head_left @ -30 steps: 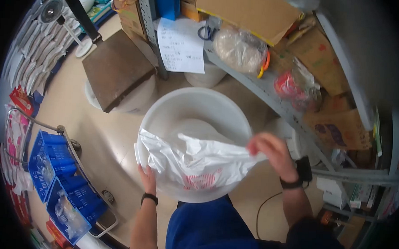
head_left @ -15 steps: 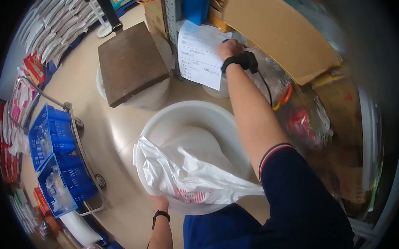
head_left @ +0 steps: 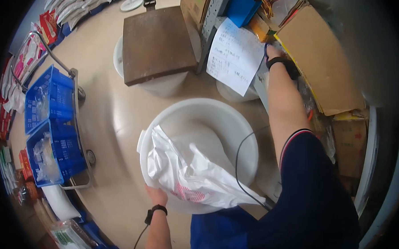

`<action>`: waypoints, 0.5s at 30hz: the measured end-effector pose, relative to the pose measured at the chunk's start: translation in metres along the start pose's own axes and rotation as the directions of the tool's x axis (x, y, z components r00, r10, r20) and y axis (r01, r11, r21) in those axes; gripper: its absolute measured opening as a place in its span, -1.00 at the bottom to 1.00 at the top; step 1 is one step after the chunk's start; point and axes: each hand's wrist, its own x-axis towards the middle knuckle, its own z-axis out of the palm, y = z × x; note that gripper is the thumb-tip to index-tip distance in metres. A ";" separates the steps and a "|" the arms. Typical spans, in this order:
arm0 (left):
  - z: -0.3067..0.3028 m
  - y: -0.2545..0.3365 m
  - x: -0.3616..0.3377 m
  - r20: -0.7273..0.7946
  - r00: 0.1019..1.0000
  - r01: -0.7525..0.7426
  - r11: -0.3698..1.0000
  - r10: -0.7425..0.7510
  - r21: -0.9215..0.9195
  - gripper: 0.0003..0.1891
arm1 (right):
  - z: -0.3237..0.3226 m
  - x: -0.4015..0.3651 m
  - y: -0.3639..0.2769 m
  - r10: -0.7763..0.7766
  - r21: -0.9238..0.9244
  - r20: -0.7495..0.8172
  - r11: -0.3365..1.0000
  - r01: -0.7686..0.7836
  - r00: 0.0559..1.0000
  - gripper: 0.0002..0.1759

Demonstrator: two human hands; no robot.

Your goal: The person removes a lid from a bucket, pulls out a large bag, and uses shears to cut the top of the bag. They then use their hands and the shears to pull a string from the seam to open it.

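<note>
A large white tub (head_left: 247,144) stands on the floor in front of me, with a white plastic bag (head_left: 193,173) with red print draped in it. My left hand (head_left: 156,196) grips the tub's near-left rim, its fingers partly hidden. Stretched far forward, my right hand (head_left: 275,52) is closed beside the cardboard; a small dark blue edge shows at its fingers, too little to name. Just left of that hand hangs a handwritten paper sheet (head_left: 236,57). Both wrists wear black bands, and a thin dark cable crosses the tub.
A brown-topped platform scale (head_left: 160,45) stands beyond the tub, by a metal shelf post (head_left: 213,22). Blue baskets (head_left: 67,150) sit on a trolley at left, with stacked bags (head_left: 80,1) behind. A large cardboard piece (head_left: 322,58) and boxes line the right.
The view has shifted, and the paper and scale now appear farther right. My right hand has moved right, off the paper's top corner to the cardboard's edge. My left hand stays at the tub rim.
</note>
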 end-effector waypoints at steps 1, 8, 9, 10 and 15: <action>0.003 -0.008 0.002 0.004 1.000 -0.020 0.999 0.020 0.029 -0.25 | -0.008 -0.006 -0.006 0.067 0.075 0.097 0.994 -0.075 0.993 -0.53; -0.010 0.004 0.007 0.284 0.949 -0.256 0.863 0.138 0.435 -0.43 | -0.078 -0.177 0.023 -0.275 0.476 0.564 0.879 -0.033 0.779 -0.83; -0.001 -0.007 0.009 0.160 0.963 -0.263 0.880 0.216 0.396 -0.48 | -0.102 -0.214 0.033 -0.292 0.385 0.642 0.922 0.032 0.709 -0.76; 0.002 -0.011 0.013 0.116 0.977 -0.208 0.933 0.181 0.294 -0.49 | -0.132 -0.247 0.044 -0.303 0.303 0.716 0.947 0.111 0.629 -0.70; 0.013 -0.036 0.035 0.021 0.990 -0.143 0.990 0.143 -0.007 -0.42 | -0.297 -0.291 0.076 -0.210 0.237 0.851 0.972 0.006 0.482 -0.67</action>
